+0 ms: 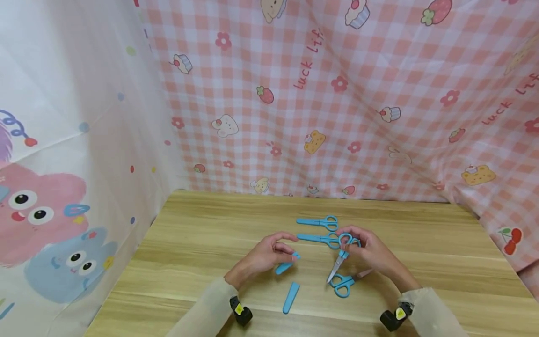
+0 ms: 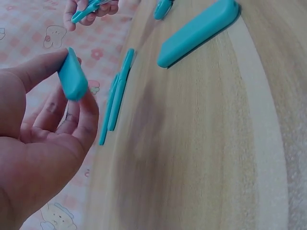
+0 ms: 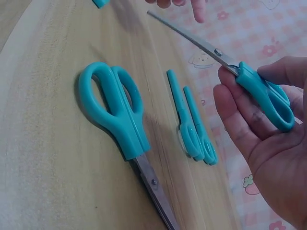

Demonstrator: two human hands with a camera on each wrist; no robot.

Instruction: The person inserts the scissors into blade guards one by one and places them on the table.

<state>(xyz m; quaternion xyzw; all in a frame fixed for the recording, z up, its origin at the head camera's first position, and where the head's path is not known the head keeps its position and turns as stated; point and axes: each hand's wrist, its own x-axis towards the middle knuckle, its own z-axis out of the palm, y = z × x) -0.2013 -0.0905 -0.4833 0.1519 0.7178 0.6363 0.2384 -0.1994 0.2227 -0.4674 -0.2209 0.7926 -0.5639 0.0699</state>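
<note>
At one table point(image 1: 202, 234), four scissors point(image 1: 344, 254), two loose covers point(image 1: 291, 297), two hands point(image 1: 265, 253) pinching one of each

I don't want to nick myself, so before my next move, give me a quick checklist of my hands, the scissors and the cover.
1. Cover pinched in left hand: ok.
2. Scissors in right hand held by the handle: ok.
3. Blades of those scissors closed together: ok.
4. Their tip apart from the left hand: ok, a gap shows in the head view.
5. Cover's open end facing the tip: cannot tell, the opening is hidden.
6. Second bare scissors on the table covered: not ok, blades exposed.
</note>
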